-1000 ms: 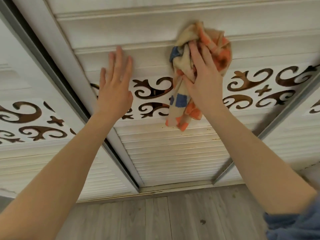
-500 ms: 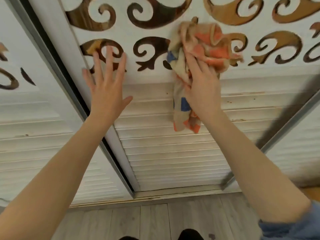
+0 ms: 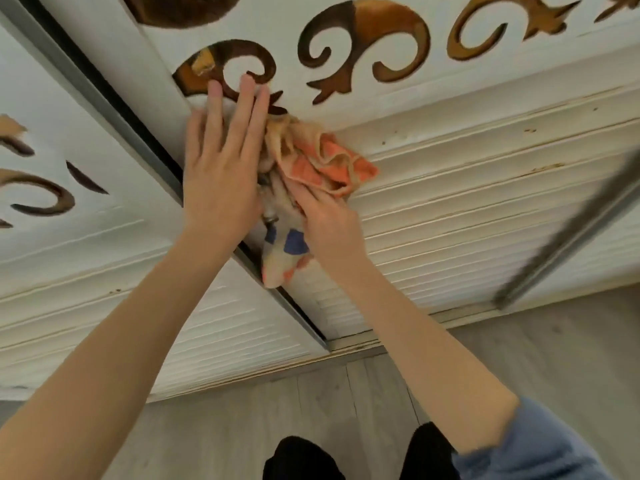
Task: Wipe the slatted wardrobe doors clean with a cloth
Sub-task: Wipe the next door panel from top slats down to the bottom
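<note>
Against the slatted door, cloth in right hand.

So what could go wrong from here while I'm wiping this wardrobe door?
1. The cloth in your right hand is bunched just under the scroll cut-outs. A loose fold could snag on their edges.
2. Your left hand lies flat with its fingertips over a cut-out, so pressing hard there might crack the thin pattern.
3. The slats show brown chipped marks along their edges, and hard rubbing may flake more paint.
</note>
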